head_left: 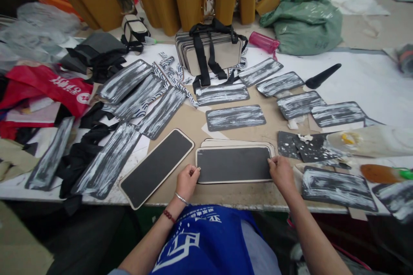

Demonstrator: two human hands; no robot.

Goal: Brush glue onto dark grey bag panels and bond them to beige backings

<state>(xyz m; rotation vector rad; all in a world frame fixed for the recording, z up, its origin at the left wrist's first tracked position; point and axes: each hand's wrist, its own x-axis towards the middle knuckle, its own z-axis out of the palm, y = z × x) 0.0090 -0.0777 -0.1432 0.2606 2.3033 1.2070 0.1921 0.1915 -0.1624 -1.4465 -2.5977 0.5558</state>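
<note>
Directly in front of me lies a dark rectangular panel with a cream border (234,164), on top of a small stack of cream-edged panels (238,142). My left hand (188,181) pinches its left end. At the opposite end, my right hand (281,172) grips the right edge between thumb and fingers. A similar cream-bordered dark panel (157,169) lies slanted to the left of my left hand. Beyond the stack are dark pieces smeared with white, among them one smeared piece (235,117) just behind it and another smeared piece (337,189) right of my right hand.
A strapped bundle of cream panels (219,53) stands at the back, with tan bag bodies (190,2) behind it. Red cloth (48,88) and black scraps crowd the left. On the right are a green plastic bag (306,21), a pink bottle (263,43) and a brown-ended brush (380,173).
</note>
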